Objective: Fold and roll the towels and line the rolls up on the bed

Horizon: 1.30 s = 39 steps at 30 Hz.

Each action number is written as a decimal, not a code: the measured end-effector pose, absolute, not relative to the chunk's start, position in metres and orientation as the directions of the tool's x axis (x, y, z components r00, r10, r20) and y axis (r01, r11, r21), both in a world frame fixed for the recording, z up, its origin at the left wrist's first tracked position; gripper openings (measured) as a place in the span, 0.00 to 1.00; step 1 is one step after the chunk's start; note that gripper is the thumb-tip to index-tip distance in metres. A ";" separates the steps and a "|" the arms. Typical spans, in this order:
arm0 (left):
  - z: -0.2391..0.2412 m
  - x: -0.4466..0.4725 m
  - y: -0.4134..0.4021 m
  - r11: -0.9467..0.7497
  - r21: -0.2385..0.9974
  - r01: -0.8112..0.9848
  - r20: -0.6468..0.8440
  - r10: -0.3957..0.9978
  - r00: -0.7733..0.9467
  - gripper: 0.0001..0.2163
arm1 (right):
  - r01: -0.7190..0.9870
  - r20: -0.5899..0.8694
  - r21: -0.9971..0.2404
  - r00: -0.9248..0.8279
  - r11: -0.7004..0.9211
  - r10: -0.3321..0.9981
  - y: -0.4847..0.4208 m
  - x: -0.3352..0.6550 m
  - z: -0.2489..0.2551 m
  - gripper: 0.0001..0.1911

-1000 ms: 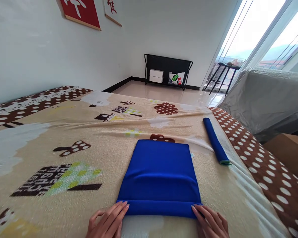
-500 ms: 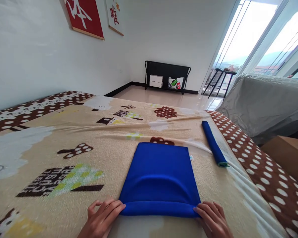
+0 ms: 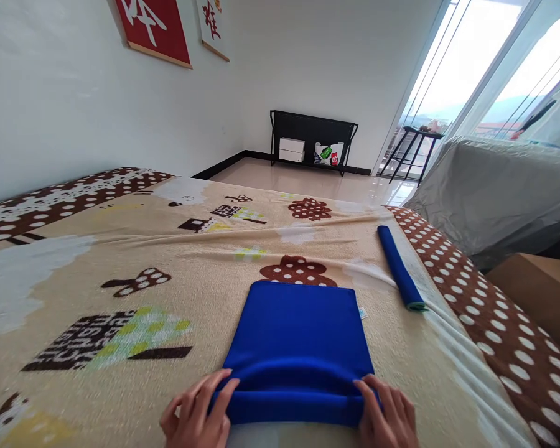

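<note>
A blue cloth [image 3: 303, 323] lies flat on the bed blanket, its near edge folded over into a thick roll with a shallow bulge behind it. At the left end of that roll is my left hand [image 3: 198, 407], its fingers curled over the cloth and the thumb side partly hidden. My right hand [image 3: 386, 410] grips the right end the same way, fingertips pressing on the fabric. A small white tag sticks out from the cloth's right side. Beyond my right hand lies a rolled blue cloth [image 3: 400, 267] with a greenish end, touched by neither hand.
The beige patterned blanket [image 3: 205, 267] has wrinkles across it and a brown polka-dot border on the right. A cardboard box [image 3: 536, 298] and a plastic-covered piece of furniture [image 3: 499, 186] stand beside the bed. A black rack [image 3: 312, 127] is against the far wall.
The blue cloth's far edge has come nearer to me, baring more of the brown flower print. Both hands have shifted slightly inward, with fingers now further over the roll.
</note>
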<state>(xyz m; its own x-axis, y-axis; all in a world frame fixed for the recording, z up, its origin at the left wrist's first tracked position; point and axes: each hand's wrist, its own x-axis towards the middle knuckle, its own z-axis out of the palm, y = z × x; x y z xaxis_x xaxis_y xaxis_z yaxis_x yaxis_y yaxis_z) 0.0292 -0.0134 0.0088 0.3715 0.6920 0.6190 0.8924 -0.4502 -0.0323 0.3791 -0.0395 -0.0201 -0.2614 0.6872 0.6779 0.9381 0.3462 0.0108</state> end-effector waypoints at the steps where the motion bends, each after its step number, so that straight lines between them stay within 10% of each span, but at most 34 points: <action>1: 0.008 0.046 -0.012 -0.450 -0.026 0.893 0.644 0.676 0.359 0.14 | 0.938 0.703 0.002 -0.248 0.347 0.666 -0.037 0.361 -0.023 0.19; 6: -0.005 0.105 -0.007 -0.671 -0.123 0.731 0.647 0.504 0.572 0.15 | 0.829 0.693 0.126 -0.467 0.545 0.549 -0.025 0.313 -0.027 0.18; 12: -0.007 0.047 -0.009 -0.495 -0.203 0.845 0.599 0.620 0.507 0.18 | 0.905 0.630 0.247 -0.422 0.348 0.652 -0.036 0.382 -0.027 0.20; 19: 0.004 0.097 -0.005 -0.637 -0.230 0.736 0.552 0.537 0.638 0.19 | 0.885 0.726 0.022 -0.335 0.466 0.601 -0.022 0.307 -0.023 0.26; 28: -0.006 0.041 -0.001 -0.292 -0.113 0.950 0.538 0.786 0.306 0.23 | 0.951 0.595 0.256 -0.296 0.173 0.747 -0.029 0.375 -0.031 0.27; 35: 0.008 0.112 0.011 -0.663 -0.140 0.736 0.537 0.573 0.619 0.23 | 0.921 0.588 0.110 -0.363 0.373 0.723 -0.010 0.305 -0.012 0.23; 39: 0.002 0.101 0.019 -0.495 -0.095 0.864 0.488 0.733 0.474 0.26 | 0.965 0.561 0.089 -0.255 0.248 0.787 -0.005 0.313 -0.015 0.25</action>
<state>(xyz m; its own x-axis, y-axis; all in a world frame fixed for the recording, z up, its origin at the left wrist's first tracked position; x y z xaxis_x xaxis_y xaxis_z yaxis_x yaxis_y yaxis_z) 0.1006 0.0194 0.0022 0.4740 0.7326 0.4885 0.8635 -0.4953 -0.0950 0.3129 -0.0046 -0.0148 -0.2548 0.7875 0.5612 0.9645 0.2484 0.0894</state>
